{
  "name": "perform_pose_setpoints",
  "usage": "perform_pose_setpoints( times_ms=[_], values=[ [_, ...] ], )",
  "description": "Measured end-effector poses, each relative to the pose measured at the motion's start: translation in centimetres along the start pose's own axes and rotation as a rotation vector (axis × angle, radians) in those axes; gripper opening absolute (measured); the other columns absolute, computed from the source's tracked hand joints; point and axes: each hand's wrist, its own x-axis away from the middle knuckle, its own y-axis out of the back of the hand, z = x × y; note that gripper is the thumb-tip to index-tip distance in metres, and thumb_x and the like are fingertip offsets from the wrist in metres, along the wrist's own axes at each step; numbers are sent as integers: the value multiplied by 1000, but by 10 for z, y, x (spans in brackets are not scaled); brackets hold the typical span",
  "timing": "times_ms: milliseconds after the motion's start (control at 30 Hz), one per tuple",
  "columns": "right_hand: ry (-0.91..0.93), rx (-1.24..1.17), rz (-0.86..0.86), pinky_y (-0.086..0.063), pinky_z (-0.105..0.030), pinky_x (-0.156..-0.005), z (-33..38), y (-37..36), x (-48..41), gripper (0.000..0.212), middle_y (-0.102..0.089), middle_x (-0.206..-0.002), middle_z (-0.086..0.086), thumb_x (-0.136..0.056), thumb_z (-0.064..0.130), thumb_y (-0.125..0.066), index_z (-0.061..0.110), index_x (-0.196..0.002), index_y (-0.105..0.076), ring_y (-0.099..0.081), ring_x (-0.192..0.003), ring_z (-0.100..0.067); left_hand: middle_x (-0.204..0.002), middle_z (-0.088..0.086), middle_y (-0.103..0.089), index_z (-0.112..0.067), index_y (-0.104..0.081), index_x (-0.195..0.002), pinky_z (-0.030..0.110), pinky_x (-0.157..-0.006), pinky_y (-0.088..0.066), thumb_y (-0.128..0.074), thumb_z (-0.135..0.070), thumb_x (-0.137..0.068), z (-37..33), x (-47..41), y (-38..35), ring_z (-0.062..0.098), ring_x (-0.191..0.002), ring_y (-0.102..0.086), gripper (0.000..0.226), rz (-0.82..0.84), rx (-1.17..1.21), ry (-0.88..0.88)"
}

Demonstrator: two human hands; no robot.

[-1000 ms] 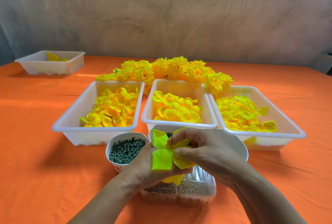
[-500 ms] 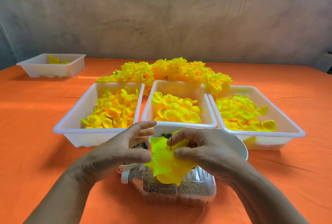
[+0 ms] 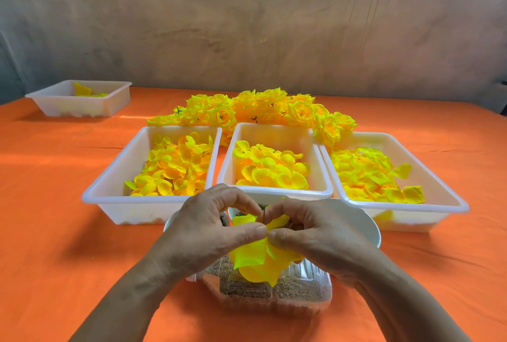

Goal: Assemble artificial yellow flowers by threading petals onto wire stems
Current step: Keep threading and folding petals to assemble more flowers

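A yellow petal piece [image 3: 253,258] hangs low in the middle of the head view, threaded on a thin dark wire stem [image 3: 263,215] whose tip sticks up between my fingertips. My left hand [image 3: 208,227] pinches the petal piece from the left with thumb and forefinger. My right hand [image 3: 307,231] pinches it from the right, thumb tip against the left thumb tip. Behind them three white trays hold loose yellow petals: left tray [image 3: 109,196], middle tray [image 3: 277,128], right tray [image 3: 450,201]. A heap of finished yellow flowers [image 3: 258,109] lies beyond the trays.
A clear plastic bottle of brown grains [image 3: 274,295] lies on its side under my hands on the orange tablecloth [image 3: 55,245]. A white bowl [image 3: 365,225] and a small cup rim [image 3: 168,225] sit behind my hands. Another white tray [image 3: 79,105] stands far left.
My left hand has come back from the left and now pinches the petal piece beside my right hand. The small cup of dark pieces is now mostly hidden behind it.
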Motion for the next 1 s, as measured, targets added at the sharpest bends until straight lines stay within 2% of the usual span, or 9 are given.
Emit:
perform_pose_setpoints(
  times_ms=[100, 200, 333, 467, 633, 767, 833, 900, 1000],
  values=[
    [4, -16, 12, -46, -29, -59, -1, 0, 2, 18, -61, -69, 7, -82, 28, -68, 41, -95, -68, -55, -64, -9, -91, -21, -68, -45, -66, -82, 39, -91, -50, -73, -59, -54, -2, -3, -6, -1, -93, -63, 33, 2, -22, -3],
    [25, -16, -32, -45, -24, -52, 0, 4, 5, 13, -61, -67, 3, -87, 32, -66, 41, -97, -67, -54, -56, -10, -84, -17, -69, -43, -67, -78, 40, -86, -51, -72, -49, -58, 0, -7, -7, 5, -87, -64, 22, 18, -48, 12],
    [41, 91, -136, -41, -13, -44, 0, 8, 7, 13, -60, -59, 10, -91, 25, -63, 35, -95, -70, -54, -43, -1, -86, -21, -67, -42, -66, -81, 31, -82, -49, -69, -48, -60, 0, -9, -8, 1, -88, -62, 22, 53, -68, -5],
    [-8, 145, -149, -40, -17, -44, -2, 6, 6, 15, -59, -61, 6, -91, 25, -63, 31, -105, -62, -53, -42, 0, -95, -24, -59, -42, -65, -84, 11, -74, -37, -65, -71, -55, -3, -14, -13, -6, -95, -55, 41, 52, -72, -73],
    [-55, 166, -275, -38, -8, -44, 2, 12, 5, 25, -67, -68, 2, -93, 22, -56, 33, -115, -57, -57, -45, 3, -97, -21, -62, -42, -71, -78, 15, -82, -37, -78, -59, -63, 0, -17, -30, -7, -99, -57, 23, 86, 27, -88],
    [-82, 115, -276, -48, -26, -58, -1, 15, 4, 27, -70, -78, -3, -93, 19, -56, 30, -118, -56, -64, -59, -7, -101, -25, -65, -39, -75, -77, 1, -80, -37, -78, -58, -63, 8, -13, -40, -10, -101, -59, 24, 111, 115, -77],
    [-87, 129, -275, -49, -29, -59, -3, 16, 4, 27, -70, -80, -4, -93, 20, -57, 30, -118, -56, -64, -58, -7, -99, -23, -67, -36, -76, -77, 10, -84, -45, -84, -53, -63, 13, -12, -45, -7, -97, -62, 23, 106, 129, -56],
    [-89, 140, -275, -49, -28, -58, -4, 15, 4, 28, -70, -79, -3, -92, 21, -58, 30, -118, -57, -63, -58, -6, -95, -18, -68, -37, -75, -75, 25, -85, -52, -79, -55, -58, 16, -11, -50, -2, -92, -64, 25, 98, 135, -34],
    [-96, 137, -271, -49, -20, -51, -3, 14, 2, 27, -70, -81, -1, -92, 24, -58, 32, -117, -57, -63, -56, -1, -93, -12, -69, -38, -74, -74, 40, -84, -56, -73, -58, -57, 19, -9, -53, 7, -90, -65, 27, 110, 125, -19]
  ],
)
